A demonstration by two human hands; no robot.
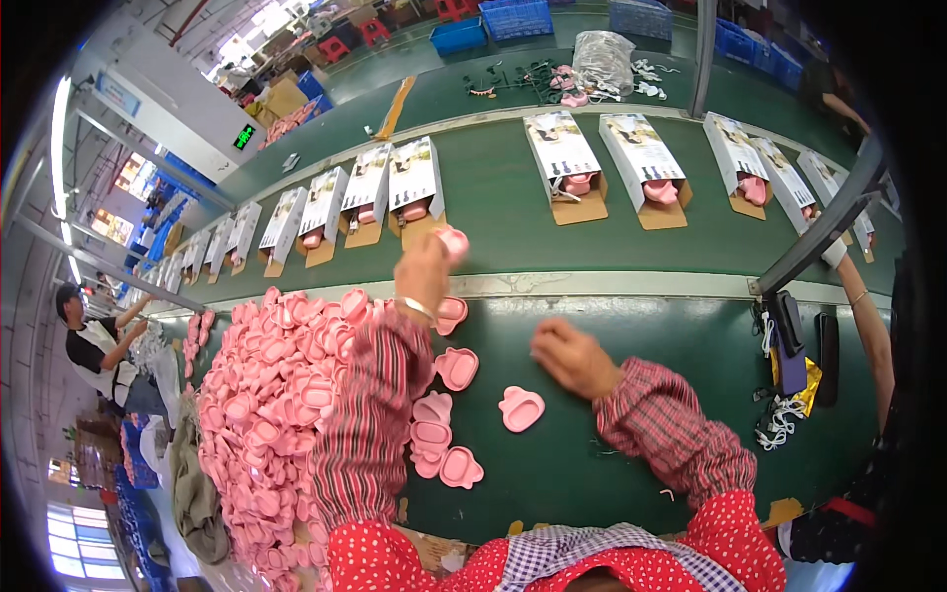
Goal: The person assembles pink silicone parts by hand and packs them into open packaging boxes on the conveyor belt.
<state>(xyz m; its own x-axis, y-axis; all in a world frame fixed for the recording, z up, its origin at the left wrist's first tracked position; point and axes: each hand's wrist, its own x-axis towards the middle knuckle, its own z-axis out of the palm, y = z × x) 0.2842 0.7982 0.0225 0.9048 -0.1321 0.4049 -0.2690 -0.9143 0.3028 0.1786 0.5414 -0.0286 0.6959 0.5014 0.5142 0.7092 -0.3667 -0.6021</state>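
Observation:
My left hand [424, 268] reaches over the near edge of the conveyor belt, its fingers closed on a pink shell-like piece [452, 245] in front of an open white box [412, 176]. Low over the green worktable, my right hand [577, 360] has its fingers curled in; whatever is inside them, if anything, is hidden. A single pink piece with an oval hollow [521, 408] lies between my forearms. Several more, including one pink piece [457, 368], lie beside my left sleeve. To the left rises a large heap of pink pieces [266, 395], partly covered by my left arm.
Along the green belt [483, 237] stands a row of white boxes with brown flaps open and pink items inside. A metal post [819, 237] rises at right, near white cables [779, 422] and dark pouches [789, 340]. A co-worker's arm [866, 326] reaches in there; another person [99, 340] works far left.

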